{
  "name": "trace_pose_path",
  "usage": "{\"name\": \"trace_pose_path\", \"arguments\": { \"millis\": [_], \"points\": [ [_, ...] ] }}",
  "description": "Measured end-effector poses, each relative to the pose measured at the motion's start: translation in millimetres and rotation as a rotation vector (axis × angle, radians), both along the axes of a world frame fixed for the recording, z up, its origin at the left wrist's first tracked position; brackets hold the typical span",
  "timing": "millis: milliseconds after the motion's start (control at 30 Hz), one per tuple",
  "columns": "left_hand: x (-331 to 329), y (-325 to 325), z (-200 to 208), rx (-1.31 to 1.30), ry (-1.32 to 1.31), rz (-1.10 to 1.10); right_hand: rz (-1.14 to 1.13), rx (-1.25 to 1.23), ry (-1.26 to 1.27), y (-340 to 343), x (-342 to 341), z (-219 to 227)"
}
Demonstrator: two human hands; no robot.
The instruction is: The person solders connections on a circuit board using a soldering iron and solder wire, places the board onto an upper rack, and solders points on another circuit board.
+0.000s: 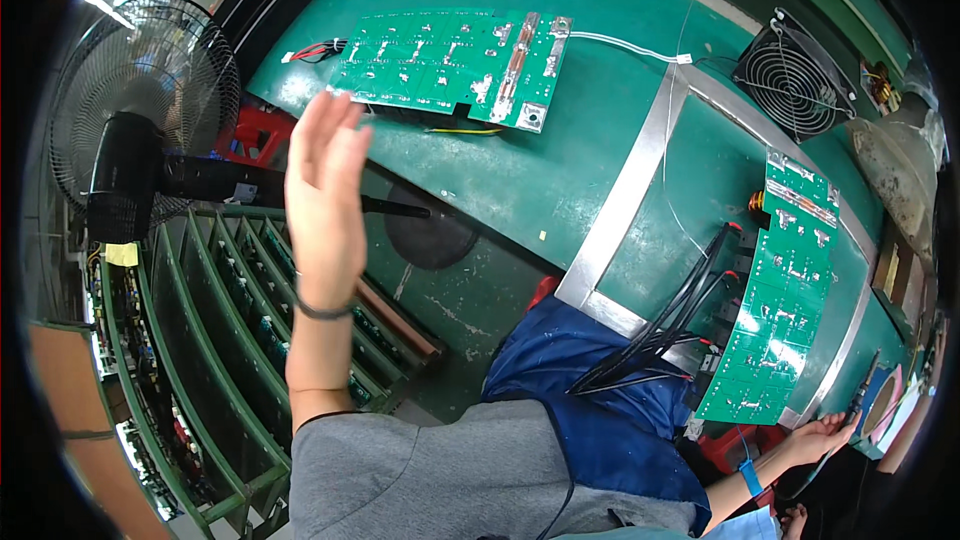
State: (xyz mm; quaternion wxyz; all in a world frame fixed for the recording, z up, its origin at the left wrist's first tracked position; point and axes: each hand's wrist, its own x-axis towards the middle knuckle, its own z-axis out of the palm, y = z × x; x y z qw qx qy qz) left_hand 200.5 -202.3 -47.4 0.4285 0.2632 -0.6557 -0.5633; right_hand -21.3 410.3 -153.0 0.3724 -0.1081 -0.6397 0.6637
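Observation:
My left hand (331,165), a dark band on its wrist, is raised at the table's left edge with fingers stretched out. Nothing is in it. Just beyond its fingertips lies a green circuit board (425,65) with silvery solder patches and a red-black lead at its left end. Far to the right, my right hand (822,438), wearing a blue wrist strap (750,477), closes around a thin dark pen-shaped tool (858,395), perhaps a soldering iron. Beside that hand a second green circuit board (775,315) rests on the metal-framed part of the table, with black cables (675,325) at its left side.
A black standing fan (125,170) and a green rack of boards (215,330) stand on the left. At the back right sits a small square fan (797,80). A white cable (630,47) crosses the green table (600,150). Another person's hand (795,522) shows at lower right.

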Motion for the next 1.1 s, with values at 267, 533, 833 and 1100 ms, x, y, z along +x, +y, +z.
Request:
{"name": "trace_pose_path", "arguments": {
  "millis": [267,533,833,1100],
  "points": [
    [-117.8,98.2,-22.8,-1.029,-0.213,-0.801,0.138,-0.073,0.015,6.7,8.6,8.4],
    [-155.5,100.6,-33.1,-1.087,-0.225,-0.948,0.310,-0.083,0.080,-47.8,42.7,56.8],
    [-159.3,116.0,-11.4,-0.700,-0.143,-0.918,0.243,0.317,-0.107,-140.4,50.4,112.3],
    [-168.7,139.4,-32.7,-0.750,-0.118,-0.753,0.681,0.795,-0.049,-193.9,32.7,138.8]
  ]
}}
